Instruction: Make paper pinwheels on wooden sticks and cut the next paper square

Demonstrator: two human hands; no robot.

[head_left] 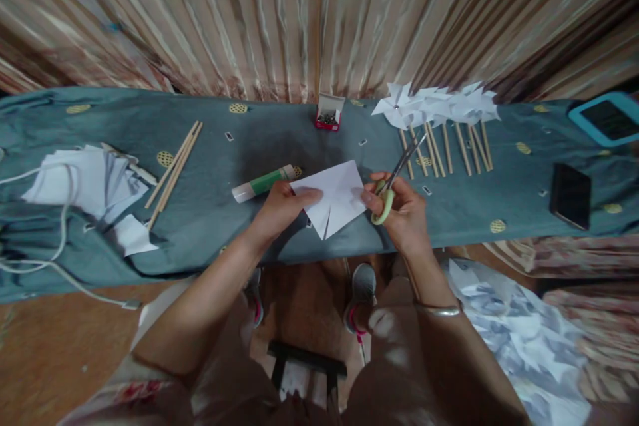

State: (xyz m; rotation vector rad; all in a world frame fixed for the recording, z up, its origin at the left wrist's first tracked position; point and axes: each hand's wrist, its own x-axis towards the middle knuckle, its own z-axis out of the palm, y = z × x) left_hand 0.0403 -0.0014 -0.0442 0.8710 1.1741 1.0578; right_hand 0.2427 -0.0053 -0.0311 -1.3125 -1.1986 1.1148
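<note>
Head view: white paper [339, 196], middle of frame, has a slit.
Left hand [283, 208]: pinches its left side, maybe keeping it flat.
Right hand [405, 213]: pinches its right edge; scissors [388, 200] tucked in, maybe kept handy.

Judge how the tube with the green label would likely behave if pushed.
The tube would probably roll if nudged across its length, since it looks round and lies on its side. The left hand, close to one end, might get in its way. It seems stiff, as its outline runs straight.
</note>
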